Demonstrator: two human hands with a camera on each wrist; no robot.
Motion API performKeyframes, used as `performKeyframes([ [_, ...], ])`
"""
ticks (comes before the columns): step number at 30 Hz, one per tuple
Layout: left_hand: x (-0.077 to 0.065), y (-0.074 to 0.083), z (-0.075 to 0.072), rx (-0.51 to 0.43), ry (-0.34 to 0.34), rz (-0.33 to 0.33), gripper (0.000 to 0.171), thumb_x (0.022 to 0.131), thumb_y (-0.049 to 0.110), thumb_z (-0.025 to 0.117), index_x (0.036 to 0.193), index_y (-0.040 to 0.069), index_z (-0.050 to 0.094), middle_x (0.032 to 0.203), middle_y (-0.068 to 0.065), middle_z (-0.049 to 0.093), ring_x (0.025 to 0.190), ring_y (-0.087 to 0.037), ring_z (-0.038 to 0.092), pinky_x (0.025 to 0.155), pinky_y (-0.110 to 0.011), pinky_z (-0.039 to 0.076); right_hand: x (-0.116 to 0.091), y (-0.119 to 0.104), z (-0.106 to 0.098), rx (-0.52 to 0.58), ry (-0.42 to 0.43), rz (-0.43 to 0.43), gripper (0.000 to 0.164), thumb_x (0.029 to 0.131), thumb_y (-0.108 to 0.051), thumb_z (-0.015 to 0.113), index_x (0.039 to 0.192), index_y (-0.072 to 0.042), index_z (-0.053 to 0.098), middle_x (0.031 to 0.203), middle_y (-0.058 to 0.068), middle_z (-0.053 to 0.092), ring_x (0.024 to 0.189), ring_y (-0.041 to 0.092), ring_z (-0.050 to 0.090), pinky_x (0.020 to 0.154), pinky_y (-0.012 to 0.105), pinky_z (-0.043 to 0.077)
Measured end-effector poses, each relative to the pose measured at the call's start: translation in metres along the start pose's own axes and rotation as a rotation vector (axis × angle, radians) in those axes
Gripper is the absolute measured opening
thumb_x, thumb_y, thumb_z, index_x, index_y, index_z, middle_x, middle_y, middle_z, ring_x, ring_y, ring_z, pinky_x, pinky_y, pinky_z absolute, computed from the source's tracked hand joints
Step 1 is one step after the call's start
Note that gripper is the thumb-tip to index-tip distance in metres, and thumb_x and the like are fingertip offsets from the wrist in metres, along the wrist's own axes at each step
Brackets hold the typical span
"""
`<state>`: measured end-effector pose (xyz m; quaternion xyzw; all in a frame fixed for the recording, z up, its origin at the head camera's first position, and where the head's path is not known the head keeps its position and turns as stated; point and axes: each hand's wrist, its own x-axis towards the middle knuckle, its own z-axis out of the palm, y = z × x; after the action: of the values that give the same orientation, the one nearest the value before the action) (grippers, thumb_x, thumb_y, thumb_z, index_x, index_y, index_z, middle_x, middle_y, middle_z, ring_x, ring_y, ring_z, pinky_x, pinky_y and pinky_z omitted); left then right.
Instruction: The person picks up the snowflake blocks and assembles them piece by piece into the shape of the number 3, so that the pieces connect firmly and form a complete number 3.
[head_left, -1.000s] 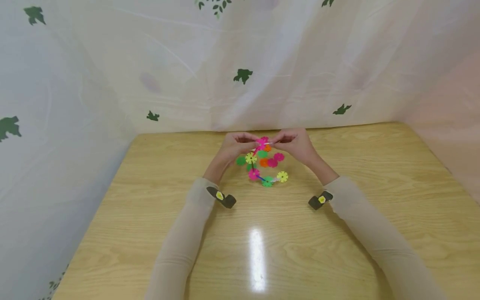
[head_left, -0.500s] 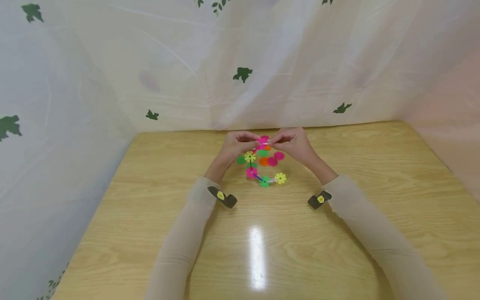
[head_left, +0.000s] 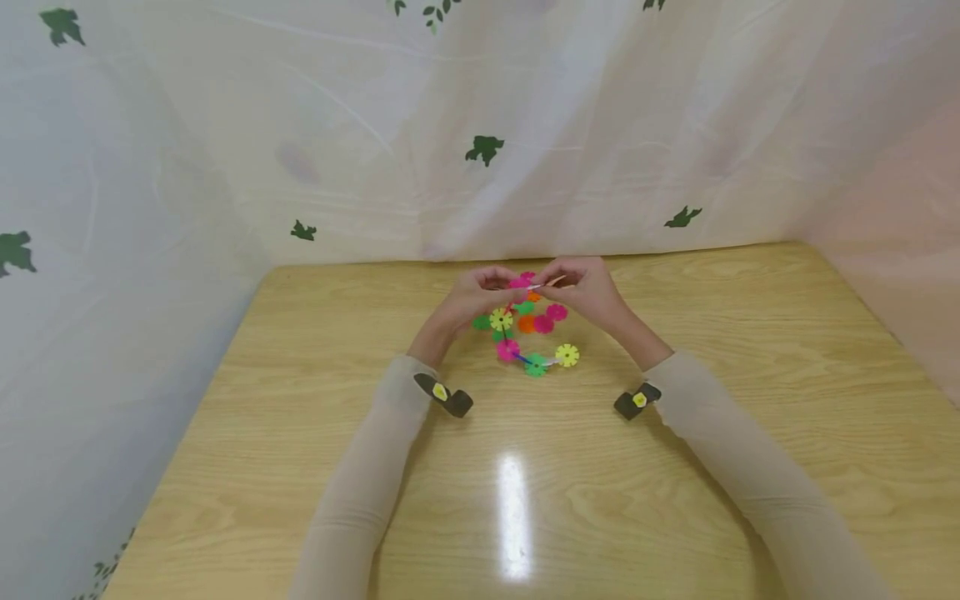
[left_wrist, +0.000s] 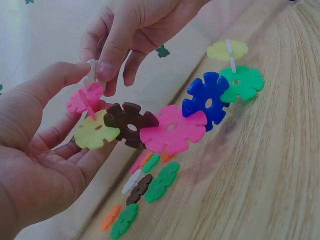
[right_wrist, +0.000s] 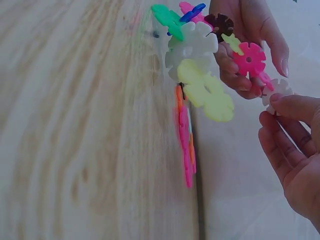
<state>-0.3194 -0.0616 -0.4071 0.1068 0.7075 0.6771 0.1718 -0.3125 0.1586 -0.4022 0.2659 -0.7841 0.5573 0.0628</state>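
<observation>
A chain of interlocking plastic snowflake discs hangs from my two hands over the table. My left hand point(head_left: 472, 300) holds its upper end, fingers behind the pink disc point(right_wrist: 249, 59) and the small yellow disc point(left_wrist: 95, 131). The left thumb reaches to the white disc point(right_wrist: 278, 89) at that end. My right hand point(head_left: 588, 285) pinches this white disc between thumb and fingertips, beside the pink discs. Below, the chain runs through a brown disc point(left_wrist: 131, 125), another pink one, a blue disc point(left_wrist: 207, 100) and a green disc point(head_left: 536, 365) to a yellow disc point(head_left: 567, 355) at its free end.
Several loose discs lie on the wooden table point(head_left: 337, 467) under and behind the chain, among them an orange disc point(head_left: 527, 323), a magenta disc point(head_left: 557, 312) and a green disc point(left_wrist: 162, 182). A pale curtain point(head_left: 375, 167) hangs along the table's far edge.
The chain's free end swung a little left, then back right. My left thumb has slid right toward the right fingertips, and my right hand has shifted slightly left.
</observation>
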Motion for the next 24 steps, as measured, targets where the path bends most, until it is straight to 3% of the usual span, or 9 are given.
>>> performKeyframes([
  [4,0.0,0.0,0.0,-0.001,-0.021,0.0,0.026,0.093,0.015,0.076,0.116,0.003,0.071,0.101,-0.002,0.074,0.111,-0.039,0.067,0.077,-0.022,0.059,0.0,0.001,0.0,0.036,-0.015,-0.014,0.007,0.089,0.001,0.076,0.093,0.006,0.075,0.097,0.025,0.074,0.085,0.013,0.071,0.075,0.022,0.062],
  [10,0.0,0.0,0.0,-0.01,-0.002,0.008,0.022,0.093,0.012,0.075,0.112,0.002,0.072,0.098,-0.001,0.073,0.101,-0.028,0.069,0.083,-0.024,0.06,0.001,0.0,-0.005,0.025,-0.054,0.015,0.014,0.089,0.001,0.076,0.101,0.006,0.074,0.103,0.023,0.074,0.089,0.01,0.072,0.075,0.021,0.062],
  [16,0.0,0.001,-0.002,-0.03,0.04,0.006,0.019,0.091,0.01,0.076,0.108,0.002,0.072,0.094,-0.001,0.072,0.097,-0.024,0.069,0.08,-0.023,0.06,0.003,0.002,-0.021,-0.08,-0.109,0.085,0.025,0.09,-0.004,0.077,0.112,0.004,0.071,0.11,0.022,0.073,0.093,0.008,0.069,0.081,0.016,0.059],
  [19,0.001,0.001,-0.003,-0.025,0.053,0.009,0.018,0.091,0.012,0.077,0.107,0.004,0.073,0.094,0.0,0.072,0.09,-0.017,0.069,0.078,-0.021,0.06,0.004,0.005,-0.031,-0.117,-0.171,0.117,0.027,0.09,-0.003,0.076,0.114,0.007,0.069,0.111,0.024,0.072,0.095,0.016,0.07,0.081,0.017,0.059],
  [24,0.0,0.0,-0.004,-0.032,0.049,0.021,0.017,0.09,0.011,0.077,0.105,0.004,0.072,0.095,-0.001,0.071,0.089,-0.016,0.067,0.075,-0.02,0.059,0.007,0.015,-0.041,-0.201,-0.32,0.165,0.028,0.089,0.003,0.074,0.115,0.011,0.068,0.107,0.027,0.073,0.097,0.032,0.071,0.081,0.017,0.059],
])
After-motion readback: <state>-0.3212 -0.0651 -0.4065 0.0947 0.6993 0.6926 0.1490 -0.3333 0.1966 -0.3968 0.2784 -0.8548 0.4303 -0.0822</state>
